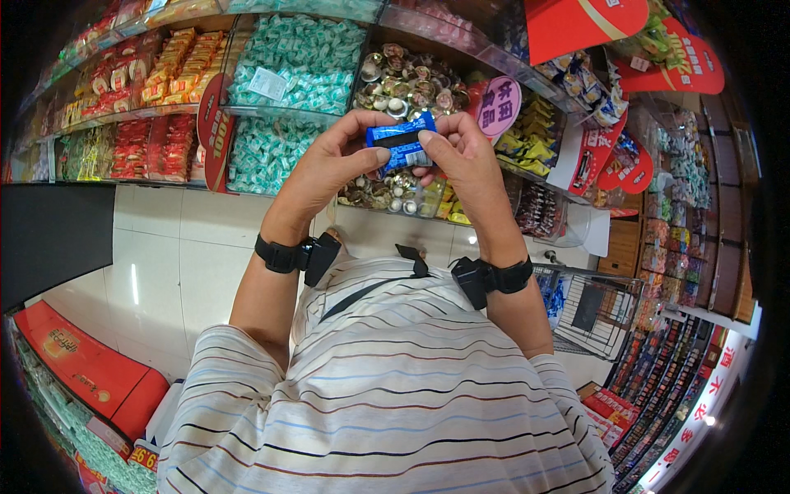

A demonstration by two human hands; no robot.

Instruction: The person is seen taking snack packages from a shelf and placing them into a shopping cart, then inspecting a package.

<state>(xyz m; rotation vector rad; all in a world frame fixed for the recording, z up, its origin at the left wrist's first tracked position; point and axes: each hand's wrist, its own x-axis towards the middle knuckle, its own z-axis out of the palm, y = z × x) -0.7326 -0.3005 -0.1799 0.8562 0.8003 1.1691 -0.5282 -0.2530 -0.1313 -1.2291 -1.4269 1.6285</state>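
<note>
Between my two hands is a small blue wrapped snack packet (404, 137), its back side with a black band, small print and a barcode facing up. My left hand (342, 148) pinches its left end, the thumb on the lower left. Its right end is gripped by my right hand (460, 148), with the thumb over the upper right and fingers behind. Directly below the packet sits a bin of gold-wrapped round candies (413, 80), partly hidden by my hands. A bin of green-and-white wrapped candies (296, 55) adjoins it on the left.
Red and orange packaged snacks (179, 65) fill bins at the upper left. Yellow packets (531, 136) lie right of the gold candies. A purple oval sign (498, 106) juts out there. At right stands a wire shopping cart (595, 309); a red display box (92, 364) is at lower left.
</note>
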